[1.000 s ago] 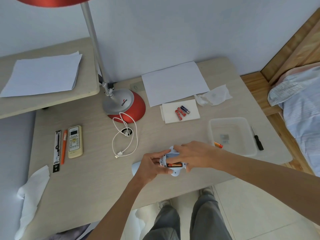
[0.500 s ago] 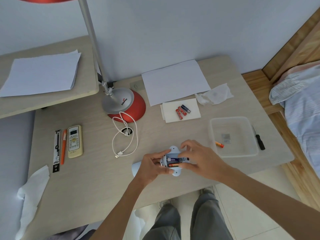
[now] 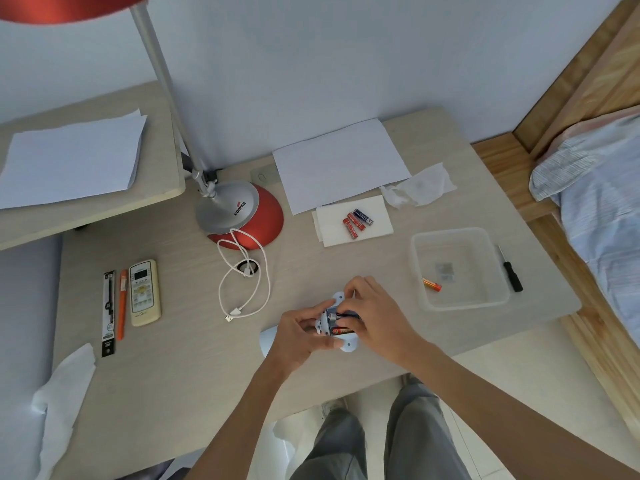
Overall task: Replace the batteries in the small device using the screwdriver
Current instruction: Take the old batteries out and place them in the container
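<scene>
A small pale blue device [image 3: 337, 299] lies near the desk's front edge with its battery bay open. A dark blue battery [image 3: 341, 317] and a red battery [image 3: 341, 330] sit inside it. My left hand [image 3: 296, 332] grips the device's left end. My right hand [image 3: 375, 318] covers the right side, its fingertips pinching the dark blue battery. Three spare batteries [image 3: 357, 221] lie on a white napkin [image 3: 377, 220] further back. One orange battery [image 3: 431, 285] rests in the clear plastic tray [image 3: 417, 251]. The black screwdriver [image 3: 510, 271] lies right of the tray.
A red lamp [image 3: 242, 211] stands at the back with a white cable [image 3: 242, 275] coiled before it. A remote [image 3: 143, 292], an orange pen [image 3: 122, 303] and a black pack [image 3: 109, 311] lie left. Paper sheets [image 3: 341, 164], tissues [image 3: 420, 188] and a bed [image 3: 602, 209] lie beyond.
My right hand has shifted right and back over the device; a dark blue battery now lies in the bay above the red one. The left hand keeps its hold.
</scene>
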Demonstrator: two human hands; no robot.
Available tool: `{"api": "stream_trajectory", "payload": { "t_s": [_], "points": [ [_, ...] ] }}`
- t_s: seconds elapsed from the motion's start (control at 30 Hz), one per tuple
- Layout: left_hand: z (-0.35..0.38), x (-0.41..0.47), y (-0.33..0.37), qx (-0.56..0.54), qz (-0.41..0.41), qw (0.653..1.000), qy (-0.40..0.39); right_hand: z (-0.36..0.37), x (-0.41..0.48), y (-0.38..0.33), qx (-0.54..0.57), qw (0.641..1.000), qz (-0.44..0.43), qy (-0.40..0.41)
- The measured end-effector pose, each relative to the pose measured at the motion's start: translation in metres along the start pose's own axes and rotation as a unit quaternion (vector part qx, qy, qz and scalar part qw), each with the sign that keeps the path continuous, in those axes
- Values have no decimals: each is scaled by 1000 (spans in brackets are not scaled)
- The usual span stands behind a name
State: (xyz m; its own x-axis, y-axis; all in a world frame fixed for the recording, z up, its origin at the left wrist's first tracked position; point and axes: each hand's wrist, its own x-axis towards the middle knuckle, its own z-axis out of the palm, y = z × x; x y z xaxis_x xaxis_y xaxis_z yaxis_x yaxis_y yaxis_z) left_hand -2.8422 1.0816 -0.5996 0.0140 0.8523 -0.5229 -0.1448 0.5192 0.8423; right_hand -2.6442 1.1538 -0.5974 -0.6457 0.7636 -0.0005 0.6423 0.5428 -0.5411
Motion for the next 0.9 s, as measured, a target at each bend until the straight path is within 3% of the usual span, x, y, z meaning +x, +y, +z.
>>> {"api": "stream_trajectory", "payload": {
  "t_s": [0.2,0.33,0.6,0.9],
  "points": [
    [0,0,1,8,-5,1000,9,-43,-5,1,72,992,62,86],
    [-1,3,-3,-5,-12,1000,22,-79,-15,42,66,969,173,166],
    [-1,4,-6,-7,-9,1000,20,-95,-28,126,-96,920,375,64],
    [-1,3,-3,-8,-13,1000,12,-91,-16,132,-116,904,412,20]
  ]
}}
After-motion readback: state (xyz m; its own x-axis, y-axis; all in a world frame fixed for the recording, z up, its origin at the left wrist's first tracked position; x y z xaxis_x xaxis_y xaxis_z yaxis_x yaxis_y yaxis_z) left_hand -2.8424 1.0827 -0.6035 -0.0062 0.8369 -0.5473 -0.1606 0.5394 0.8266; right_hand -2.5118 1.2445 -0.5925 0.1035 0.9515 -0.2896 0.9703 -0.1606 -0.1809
